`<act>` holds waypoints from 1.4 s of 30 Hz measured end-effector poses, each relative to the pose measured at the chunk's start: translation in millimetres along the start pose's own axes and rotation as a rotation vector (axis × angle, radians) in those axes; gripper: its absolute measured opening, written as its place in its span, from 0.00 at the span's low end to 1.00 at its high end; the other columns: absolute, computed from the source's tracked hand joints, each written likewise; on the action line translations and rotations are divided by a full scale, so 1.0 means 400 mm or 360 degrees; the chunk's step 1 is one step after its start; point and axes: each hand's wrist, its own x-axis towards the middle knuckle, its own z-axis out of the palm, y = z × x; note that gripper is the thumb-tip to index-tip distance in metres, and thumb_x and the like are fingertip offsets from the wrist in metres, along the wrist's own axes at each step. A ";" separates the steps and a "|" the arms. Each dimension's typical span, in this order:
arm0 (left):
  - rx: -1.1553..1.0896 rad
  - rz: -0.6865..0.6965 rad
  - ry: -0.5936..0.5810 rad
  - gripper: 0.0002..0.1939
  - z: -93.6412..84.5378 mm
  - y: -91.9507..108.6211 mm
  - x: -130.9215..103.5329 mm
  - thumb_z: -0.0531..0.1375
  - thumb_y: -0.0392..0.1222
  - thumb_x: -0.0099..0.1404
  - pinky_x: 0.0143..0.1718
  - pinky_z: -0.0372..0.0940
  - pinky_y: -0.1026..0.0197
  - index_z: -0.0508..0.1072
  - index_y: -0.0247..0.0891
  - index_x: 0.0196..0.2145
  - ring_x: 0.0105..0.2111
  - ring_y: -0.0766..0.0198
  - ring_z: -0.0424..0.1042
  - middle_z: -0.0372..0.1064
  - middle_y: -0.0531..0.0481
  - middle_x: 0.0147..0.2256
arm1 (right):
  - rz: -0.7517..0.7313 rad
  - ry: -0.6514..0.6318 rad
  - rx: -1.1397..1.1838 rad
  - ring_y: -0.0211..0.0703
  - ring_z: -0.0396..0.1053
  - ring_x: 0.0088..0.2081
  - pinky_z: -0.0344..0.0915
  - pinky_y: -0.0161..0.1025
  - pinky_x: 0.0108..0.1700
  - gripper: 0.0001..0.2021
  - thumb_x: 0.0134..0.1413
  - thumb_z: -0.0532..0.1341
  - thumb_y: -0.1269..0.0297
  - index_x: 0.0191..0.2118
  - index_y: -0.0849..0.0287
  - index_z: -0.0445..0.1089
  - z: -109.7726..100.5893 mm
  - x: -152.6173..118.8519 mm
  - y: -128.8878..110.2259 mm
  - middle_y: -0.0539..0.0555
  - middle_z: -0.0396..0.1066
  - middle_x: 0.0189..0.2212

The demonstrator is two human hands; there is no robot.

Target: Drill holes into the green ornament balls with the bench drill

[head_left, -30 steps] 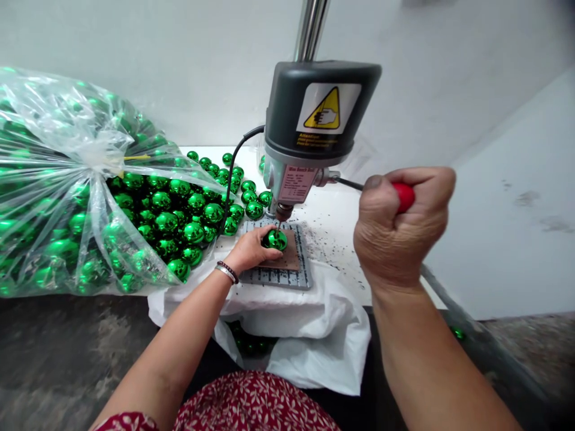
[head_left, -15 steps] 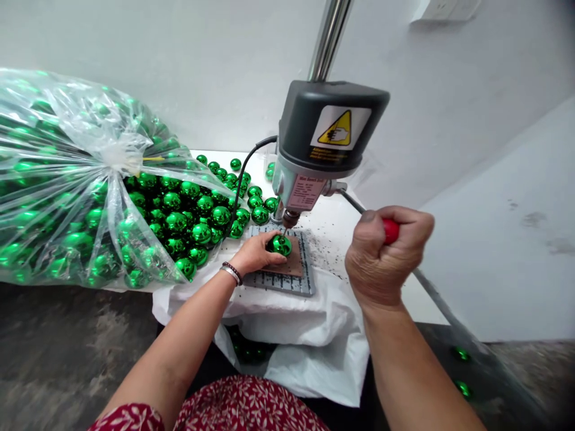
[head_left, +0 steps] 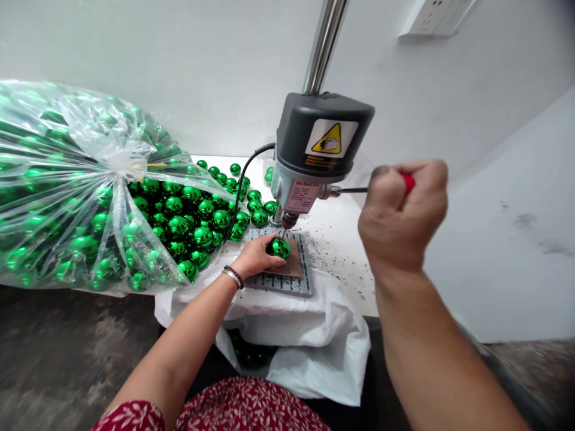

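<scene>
The left hand (head_left: 255, 256) pinches a green ball (head_left: 278, 247) on the drill plate (head_left: 287, 279), the right hand (head_left: 399, 218) fisted round the red-tipped lever (head_left: 408, 181), bit touching the ball; heaps of balls (head_left: 197, 218) at left look undrilled.

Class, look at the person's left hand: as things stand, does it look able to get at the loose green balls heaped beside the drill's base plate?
Probably yes. The left hand holds a green ball under the drill bit, and the loose green balls lie just beside it with nothing between, though it would have to let go first.
</scene>
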 end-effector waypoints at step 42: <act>-0.0802 -0.0571 0.0022 0.26 -0.061 0.035 -0.056 0.58 0.45 0.64 0.26 0.64 0.68 0.66 0.37 0.59 0.29 0.68 0.75 0.74 0.44 0.45 | 0.0121 -0.0079 0.0052 0.24 0.52 0.27 0.51 0.29 0.34 0.09 0.56 0.58 0.65 0.30 0.64 0.59 0.010 0.051 -0.024 0.44 0.57 0.24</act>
